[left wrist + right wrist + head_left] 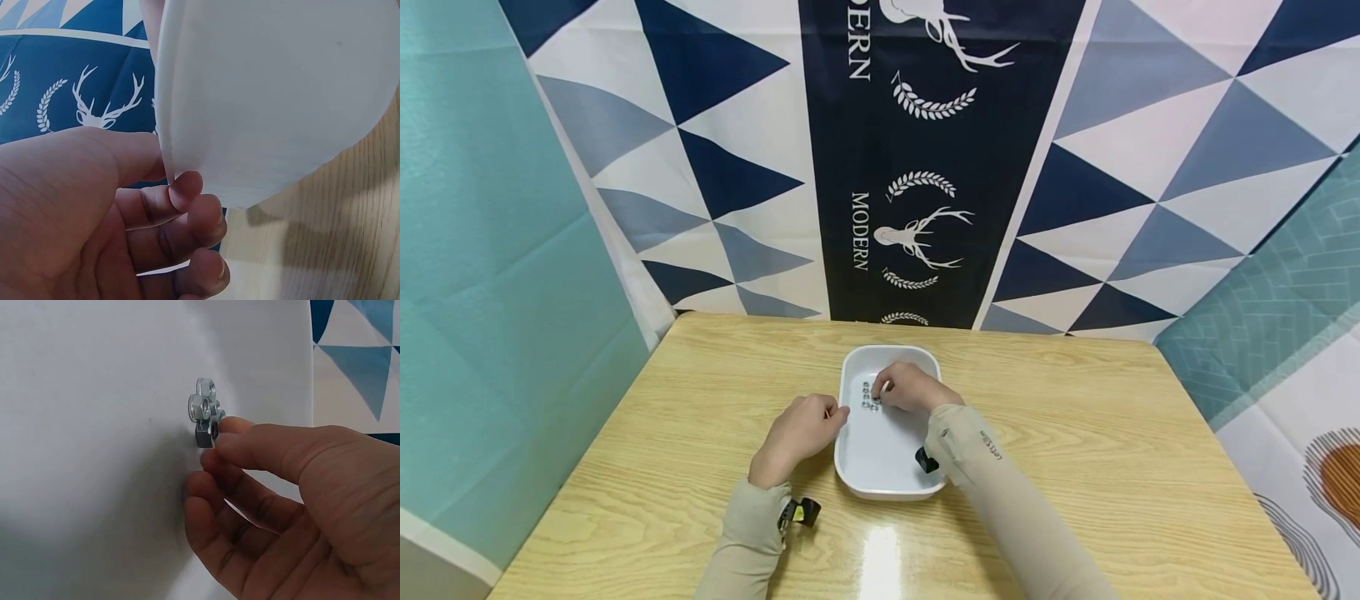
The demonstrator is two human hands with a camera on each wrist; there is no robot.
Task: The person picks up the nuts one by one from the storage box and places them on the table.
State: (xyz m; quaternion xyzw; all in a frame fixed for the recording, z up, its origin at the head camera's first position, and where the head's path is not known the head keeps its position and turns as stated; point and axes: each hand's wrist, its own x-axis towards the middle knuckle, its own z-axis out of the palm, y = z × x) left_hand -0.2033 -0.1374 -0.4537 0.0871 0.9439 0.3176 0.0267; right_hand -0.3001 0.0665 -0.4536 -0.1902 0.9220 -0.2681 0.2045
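A white rectangular tray (883, 450) holds several silver metal nuts (866, 396) grouped toward its far left part. My left hand (805, 429) pinches the tray's left rim; in the left wrist view, thumb and curled fingers (206, 219) meet at the rim of the tray (281, 94). Inside the tray, my right hand (913, 387) is at the nuts. The right wrist view shows its thumb and index finger pinching a nut (204, 434) beside other nuts (200, 407), the remaining fingers (203, 519) curled below.
The tray stands on a light wooden table (1075, 417). Behind the table hangs a patterned cloth (917, 167) with deer heads and triangles. A teal cloth (497, 250) covers the left side. Black devices are strapped at both wrists.
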